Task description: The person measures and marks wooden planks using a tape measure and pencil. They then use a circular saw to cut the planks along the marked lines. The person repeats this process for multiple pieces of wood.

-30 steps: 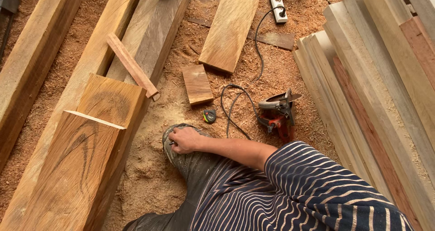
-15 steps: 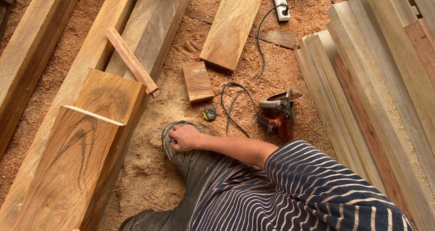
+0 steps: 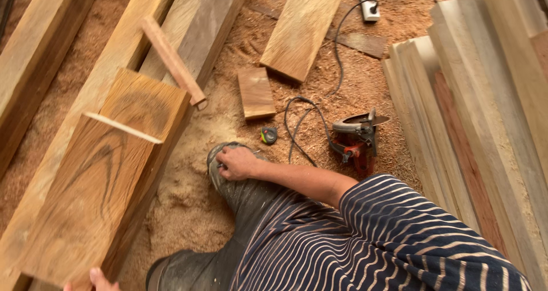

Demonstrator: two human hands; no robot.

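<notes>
Honestly, from the head view — the only one I've got — my main worry is the big wooden beam (image 3: 100,177): it lies tilted over the long planks (image 3: 114,45) and the sawdust floor (image 3: 188,199), and only the left hand (image 3: 94,281) at the bottom edge seems to be on its near end. I see just a couple of fingertips there, so I can't tell whether they grip or merely press; if that end slips, I'd judge the beam could roll toward the knee. A thin wood sliver (image 3: 123,128) lies across its top face, loose by the look of it, and could slide off or snag skin. Second risk: the circular saw (image 3: 357,140) sits just beside the person's striped sleeve, its cord (image 3: 302,125) looping near the tape measure (image 3: 268,135) — easy to catch w/ an arm or foot. Right hand (image 3: 237,162): arm stretched fwd across the body, fingers curled down and closed over the bent knee of the dark trousers, holding no tool. A small offcut (image 3: 256,93) and a wider board (image 3: 302,28) lie further out, well apart from both hands.
</notes>
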